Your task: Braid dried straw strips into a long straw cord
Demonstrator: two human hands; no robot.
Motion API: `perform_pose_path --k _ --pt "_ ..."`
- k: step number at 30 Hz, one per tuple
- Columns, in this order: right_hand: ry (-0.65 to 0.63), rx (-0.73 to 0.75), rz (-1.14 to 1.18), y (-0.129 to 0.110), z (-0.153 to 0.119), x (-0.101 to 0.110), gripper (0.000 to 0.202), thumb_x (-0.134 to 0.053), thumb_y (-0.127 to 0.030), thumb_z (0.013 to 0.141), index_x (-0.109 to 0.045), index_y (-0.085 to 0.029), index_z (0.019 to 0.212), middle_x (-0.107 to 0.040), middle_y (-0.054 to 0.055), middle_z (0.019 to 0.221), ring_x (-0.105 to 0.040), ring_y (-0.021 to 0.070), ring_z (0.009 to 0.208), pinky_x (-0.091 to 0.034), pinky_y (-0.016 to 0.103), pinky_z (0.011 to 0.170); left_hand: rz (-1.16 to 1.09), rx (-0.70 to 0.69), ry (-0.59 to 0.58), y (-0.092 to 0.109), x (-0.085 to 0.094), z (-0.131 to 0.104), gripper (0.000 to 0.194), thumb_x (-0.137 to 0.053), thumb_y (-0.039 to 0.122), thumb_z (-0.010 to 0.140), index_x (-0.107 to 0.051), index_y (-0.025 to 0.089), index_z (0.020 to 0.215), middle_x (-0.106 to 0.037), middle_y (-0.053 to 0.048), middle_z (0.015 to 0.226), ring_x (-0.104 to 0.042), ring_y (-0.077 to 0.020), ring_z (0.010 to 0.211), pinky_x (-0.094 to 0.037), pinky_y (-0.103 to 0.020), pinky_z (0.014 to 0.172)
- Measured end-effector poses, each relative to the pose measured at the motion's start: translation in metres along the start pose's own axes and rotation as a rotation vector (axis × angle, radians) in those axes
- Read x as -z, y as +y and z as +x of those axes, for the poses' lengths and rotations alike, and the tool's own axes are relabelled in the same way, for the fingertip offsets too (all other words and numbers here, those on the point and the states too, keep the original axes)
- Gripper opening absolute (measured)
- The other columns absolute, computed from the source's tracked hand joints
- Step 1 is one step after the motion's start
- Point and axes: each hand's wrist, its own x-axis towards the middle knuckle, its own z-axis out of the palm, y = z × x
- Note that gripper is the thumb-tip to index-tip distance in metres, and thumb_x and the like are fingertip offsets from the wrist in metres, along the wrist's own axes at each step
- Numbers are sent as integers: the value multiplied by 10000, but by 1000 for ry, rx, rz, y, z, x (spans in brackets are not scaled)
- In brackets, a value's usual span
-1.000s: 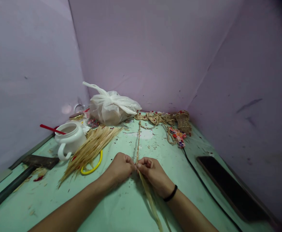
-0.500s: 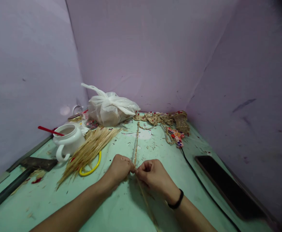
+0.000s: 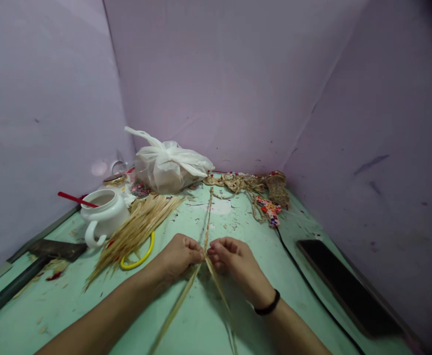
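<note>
A thin braid of straw-like fibre runs from the back of the table toward me, straight between my hands. My left hand pinches the near end of the braid between thumb and fingers. From the other side, my right hand, with a black band on its wrist, has its fingertips closed at the same spot. Two loose strands fan out below the pinch toward the near edge, one to the left and one to the right.
To the left lie a straw bundle, a yellow ring, a white pot with a red stick, and a dark-headed tool. Behind are a plastic bag and braided pieces. On the right are a flower-patterned corded object and a phone.
The loose strands have spread apart, one now swinging out to the left. My right hand's fingers have shifted slightly up beside the braid, and my left hand has turned, showing its thumb.
</note>
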Motion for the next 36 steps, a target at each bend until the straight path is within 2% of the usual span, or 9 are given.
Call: perform_pose_path --k 4,10,15,19,23,27,30,34,36 --pt "-228 -236 215 5 1 -8 174 -572 -284 610 -489 -131 608 -516 5 495 -460 74 418 -360 204 440 87 -57 -69 -3 3 3 120 -513 241 515 -497 128 477 -393 47 364 -230 -31 348 -136 -196 384" --pt "-73 -133 5 12 1 -11 145 -514 -185 597 -447 -136 478 -340 -68 349 -220 14 318 -101 187 346 439 -184 11 -2 8 1 122 -460 177 539 -538 117 467 -364 44 388 -279 -57 408 -198 -198 421" --pt "-39 -112 47 14 2 -11 103 -521 -186 570 -463 -140 499 -341 -74 354 -219 19 330 -94 201 361 788 -221 130 10 7 -20 179 -448 187 595 -575 133 481 -419 10 416 -342 -81 435 -210 -206 448" --pt "-17 -102 108 18 2 -13 104 -553 -198 555 -472 -138 529 -389 -66 379 -252 23 339 -127 195 369 1016 -280 210 4 -12 -35 257 -409 253 699 -608 149 574 -526 -53 525 -432 -127 491 -239 -231 483" --pt "0 -135 199 21 2 -15 135 -589 -200 538 -470 -138 549 -372 -74 384 -266 26 356 -156 189 381 1158 -310 225 -6 -30 -42 276 -380 162 707 -639 130 796 -606 -127 682 -531 -194 621 -313 -274 580" --pt "-34 -119 235 21 2 -14 170 -625 -215 529 -483 -131 572 -436 -48 440 -331 37 393 -206 183 399 929 -318 200 5 -18 -40 253 -439 277 719 -642 134 676 -596 -87 605 -517 -161 566 -332 -250 558" --pt "-76 -111 218 20 2 -13 205 -632 -268 560 -481 -132 582 -460 -36 467 -329 34 390 -209 182 398 589 -282 312 15 -1 -30 238 -466 305 697 -630 138 654 -582 -36 555 -493 -118 505 -340 -220 511" --pt "-127 -81 197 19 3 -11 218 -628 -294 567 -480 -144 625 -503 -18 470 -388 56 403 -239 185 407 267 81 -54 13 6 -15 207 -506 302 613 -601 119 630 -430 28 333 -336 -77 279 -248 -198 344" --pt "-148 -46 143 19 5 -8 203 -623 -278 565 -486 -144 634 -524 -11 481 -418 65 424 -258 183 418 160 112 -106 8 4 -10 196 -523 309 580 -552 122 529 -429 20 329 -337 -71 269 -228 -188 319"
